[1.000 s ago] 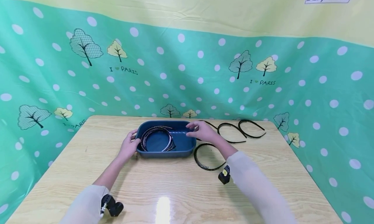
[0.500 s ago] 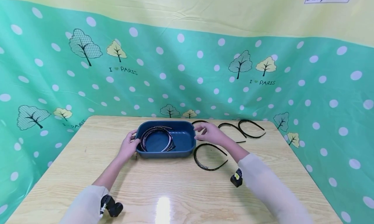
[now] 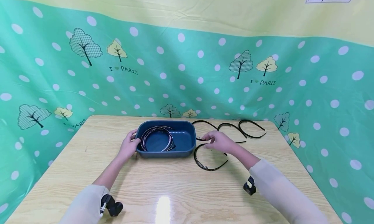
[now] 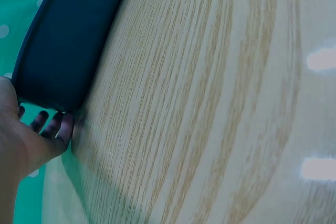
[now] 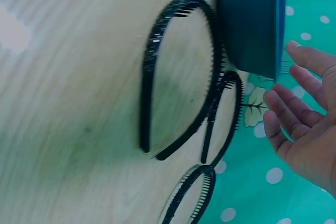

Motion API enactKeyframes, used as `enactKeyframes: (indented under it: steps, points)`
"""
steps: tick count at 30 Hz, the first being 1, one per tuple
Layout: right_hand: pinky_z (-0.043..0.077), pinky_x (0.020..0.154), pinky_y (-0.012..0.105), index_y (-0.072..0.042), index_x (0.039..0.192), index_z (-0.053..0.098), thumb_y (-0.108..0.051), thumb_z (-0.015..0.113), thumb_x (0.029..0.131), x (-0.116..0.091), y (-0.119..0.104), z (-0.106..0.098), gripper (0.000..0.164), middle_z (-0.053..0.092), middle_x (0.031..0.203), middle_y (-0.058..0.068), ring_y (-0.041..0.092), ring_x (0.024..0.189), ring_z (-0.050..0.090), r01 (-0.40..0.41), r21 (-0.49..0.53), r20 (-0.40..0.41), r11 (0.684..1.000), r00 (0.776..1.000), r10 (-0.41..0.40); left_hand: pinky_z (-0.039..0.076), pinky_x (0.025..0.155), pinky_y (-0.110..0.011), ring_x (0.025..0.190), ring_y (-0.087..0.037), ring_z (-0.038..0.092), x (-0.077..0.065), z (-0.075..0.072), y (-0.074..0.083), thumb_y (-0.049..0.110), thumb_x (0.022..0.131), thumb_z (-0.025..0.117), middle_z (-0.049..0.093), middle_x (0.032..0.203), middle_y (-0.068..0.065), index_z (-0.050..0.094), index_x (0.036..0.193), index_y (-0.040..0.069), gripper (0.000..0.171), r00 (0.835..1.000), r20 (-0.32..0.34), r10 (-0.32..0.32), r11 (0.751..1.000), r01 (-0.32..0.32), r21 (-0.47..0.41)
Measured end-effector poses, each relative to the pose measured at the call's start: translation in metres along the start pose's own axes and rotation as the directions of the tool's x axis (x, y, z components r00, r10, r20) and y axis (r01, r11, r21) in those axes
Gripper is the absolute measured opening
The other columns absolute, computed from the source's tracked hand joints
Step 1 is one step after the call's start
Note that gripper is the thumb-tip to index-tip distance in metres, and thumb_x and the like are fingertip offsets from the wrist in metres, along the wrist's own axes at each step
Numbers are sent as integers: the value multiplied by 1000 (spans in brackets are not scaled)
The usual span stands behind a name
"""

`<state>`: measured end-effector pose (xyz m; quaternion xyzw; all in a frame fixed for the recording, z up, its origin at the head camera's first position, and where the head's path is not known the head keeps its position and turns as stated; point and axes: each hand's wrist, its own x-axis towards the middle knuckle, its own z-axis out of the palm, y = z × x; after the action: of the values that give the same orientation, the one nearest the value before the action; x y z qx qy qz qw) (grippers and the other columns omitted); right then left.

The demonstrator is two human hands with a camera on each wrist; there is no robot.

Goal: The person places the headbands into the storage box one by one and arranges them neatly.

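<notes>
My left hand (image 3: 128, 147) grips the left end of a dark blue plastic bin (image 3: 163, 155), thumb at the rim and fingers along the outer wall in the left wrist view. Several dark headbands (image 3: 143, 137) lie nested in the bin's left half. Just right of the bin, my right hand (image 3: 220, 143) hovers with loosely bent fingers and nothing in them. Below it, a black toothed headband (image 3: 199, 162) lies on the table, its upper arm partly covered by the hand. Another black headband (image 3: 205, 121) lies behind, also partly hidden by the hand.
Two more black headbands, a middle one (image 3: 230, 124) and a far-right one (image 3: 253, 136), lie toward the back right of the wooden table (image 3: 187, 191). Behind the table hangs a green dotted curtain (image 3: 181, 87).
My right hand has drawn back from inside the bin, passing its right rim to above the headbands on the right. The left hand and the bin stay in place.
</notes>
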<state>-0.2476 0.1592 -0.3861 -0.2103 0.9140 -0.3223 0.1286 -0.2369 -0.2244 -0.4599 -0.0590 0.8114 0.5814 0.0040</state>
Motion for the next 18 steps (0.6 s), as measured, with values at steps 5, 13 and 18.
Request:
enactKeyframes:
  steps: [5,13,18]
  points:
    - [50,72,29,-4,113,64,-20,70,82,-8,7,6,35,62,110,16,18,87,59,23,-25,34,999,999,-22,53,72,-26,114,-37,50,0,0,-1,12,95,38,39,136,-27,25,147,9,53,1000,1,4,1000,-4,5]
    - [49,71,29,-4,111,64,-20,70,81,-22,15,17,34,62,107,16,17,85,59,45,-42,86,998,995,-41,53,71,-24,112,-36,52,1,0,-2,11,94,38,41,134,-27,26,147,9,54,1000,-6,5,1000,-5,-2]
    - [49,68,26,-5,110,65,-20,71,81,-27,22,25,33,63,106,12,16,85,58,36,-56,121,998,992,-30,53,70,-24,112,-36,52,1,-1,-2,12,94,38,42,134,-26,26,146,9,54,1000,-9,6,1000,-6,-6]
